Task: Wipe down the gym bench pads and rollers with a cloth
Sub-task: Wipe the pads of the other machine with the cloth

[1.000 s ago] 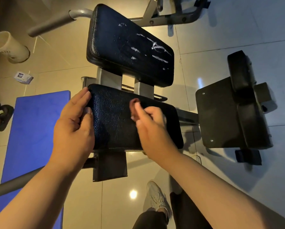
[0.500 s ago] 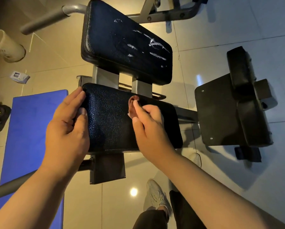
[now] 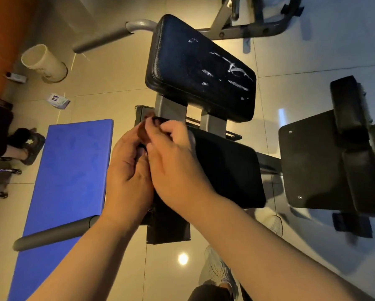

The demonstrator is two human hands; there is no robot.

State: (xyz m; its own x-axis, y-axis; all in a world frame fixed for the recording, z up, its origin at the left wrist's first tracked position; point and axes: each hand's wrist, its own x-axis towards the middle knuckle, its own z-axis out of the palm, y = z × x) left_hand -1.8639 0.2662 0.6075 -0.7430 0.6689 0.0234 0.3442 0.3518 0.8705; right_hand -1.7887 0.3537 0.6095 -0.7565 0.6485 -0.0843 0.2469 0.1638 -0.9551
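Fingers (image 3: 160, 128) of two hands (image 3: 125, 170) (image 3: 177, 168) meet at one cloth (image 3: 143, 134).

Left end of the near pad (image 3: 225, 166) behind the left hand (image 3: 128, 170) and right hand (image 3: 173, 161), cloth (image 3: 143, 132) barely visible between them.

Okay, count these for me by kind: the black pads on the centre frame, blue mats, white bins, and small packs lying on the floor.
Black centre pads: 2
Blue mat: 1
White bin: 1
Small packs: 2
Total: 6
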